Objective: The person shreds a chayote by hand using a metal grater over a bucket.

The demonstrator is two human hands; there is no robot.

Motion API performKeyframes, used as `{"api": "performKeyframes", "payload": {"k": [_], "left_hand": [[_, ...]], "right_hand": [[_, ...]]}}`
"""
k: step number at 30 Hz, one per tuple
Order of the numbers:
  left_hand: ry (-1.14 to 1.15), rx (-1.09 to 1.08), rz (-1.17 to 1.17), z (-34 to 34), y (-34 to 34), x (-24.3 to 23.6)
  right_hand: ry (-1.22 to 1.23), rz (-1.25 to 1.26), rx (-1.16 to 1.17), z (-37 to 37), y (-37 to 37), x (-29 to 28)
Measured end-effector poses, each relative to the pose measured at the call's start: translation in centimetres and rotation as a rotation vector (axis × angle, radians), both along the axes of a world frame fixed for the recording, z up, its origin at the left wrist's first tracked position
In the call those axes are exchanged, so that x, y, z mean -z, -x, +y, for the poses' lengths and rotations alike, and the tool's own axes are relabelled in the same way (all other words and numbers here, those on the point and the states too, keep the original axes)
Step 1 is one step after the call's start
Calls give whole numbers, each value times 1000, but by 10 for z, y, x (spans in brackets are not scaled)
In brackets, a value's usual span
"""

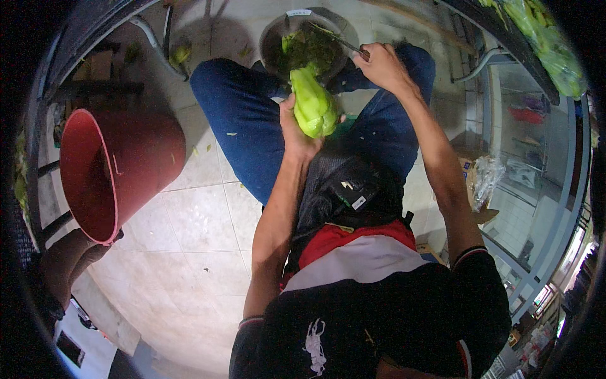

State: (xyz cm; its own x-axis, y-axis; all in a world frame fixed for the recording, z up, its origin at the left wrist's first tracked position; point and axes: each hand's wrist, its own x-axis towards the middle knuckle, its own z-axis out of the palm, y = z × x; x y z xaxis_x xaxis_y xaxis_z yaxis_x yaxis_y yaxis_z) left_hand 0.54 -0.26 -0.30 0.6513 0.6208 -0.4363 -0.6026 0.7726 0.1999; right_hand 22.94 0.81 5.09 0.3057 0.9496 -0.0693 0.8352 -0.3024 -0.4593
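The left hand (302, 136) holds one green vegetable (314, 106), the right hand (384, 66) one knife (344, 43); one basin (270, 45) and one bucket (148, 148) stand on the floor (189, 221).

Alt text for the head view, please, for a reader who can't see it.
The left hand holds a light-green, ridged, pear-shaped vegetable, while the right hand grips a thin metal knife pointing over a round grey basin of green scraps. A large red plastic bucket is at left.
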Motion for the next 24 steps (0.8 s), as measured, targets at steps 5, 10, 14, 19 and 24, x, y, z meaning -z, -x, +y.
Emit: {"api": "performKeyframes", "payload": {"k": [5,10,14,19,24], "left_hand": [[49,15,-104,0,4,-5],[20,-2,-35,2,3,5],[15,-44,-167,8,6,9],[-26,-68,-139,7,7,5],[-6,-103,-180,8,7,-4]], "right_hand": [[59,130,-16,-28,29,-53],[-62,-89,-341,-85,67,-69],[-183,-277,-504,-97,83,-58],[-268,-296,-580,-90,90,-57],[-204,-328,-620,-85,88,-54]]}}
